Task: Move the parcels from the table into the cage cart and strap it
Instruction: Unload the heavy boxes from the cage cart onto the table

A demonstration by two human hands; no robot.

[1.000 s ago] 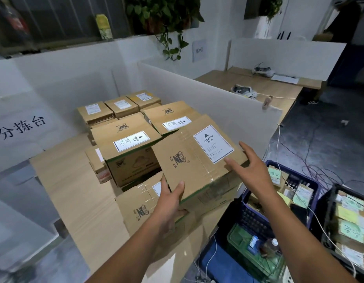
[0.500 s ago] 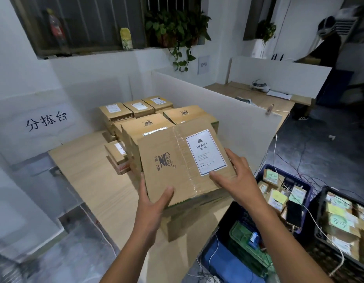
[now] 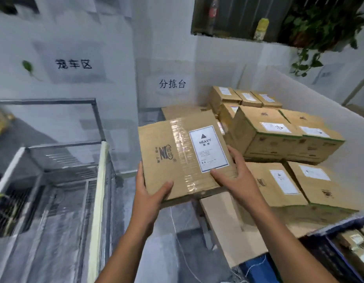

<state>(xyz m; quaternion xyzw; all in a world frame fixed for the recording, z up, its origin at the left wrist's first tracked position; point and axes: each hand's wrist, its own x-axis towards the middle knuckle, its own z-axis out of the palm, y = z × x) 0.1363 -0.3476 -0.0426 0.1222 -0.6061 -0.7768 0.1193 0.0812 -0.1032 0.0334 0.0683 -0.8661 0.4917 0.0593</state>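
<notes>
the heavy-labelled parcel (image 3: 183,158) has come off the worktop (image 3: 228,227) and swung left; it now hangs between the remaining parcels (image 3: 279,139) and the cage cart (image 3: 99,180). left hand (image 3: 150,193) and right hand (image 3: 234,176) each keep a curled grip on its near corners. judged: first transfer under way, strapping far off.

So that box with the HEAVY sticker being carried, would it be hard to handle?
Probably weighty for its size: the label on the parcel reads HEAVY, and the left hand and right hand both grip it. Likely stiff, since its cardboard top looks flat. The glossy tape strip may be slippery.
</notes>
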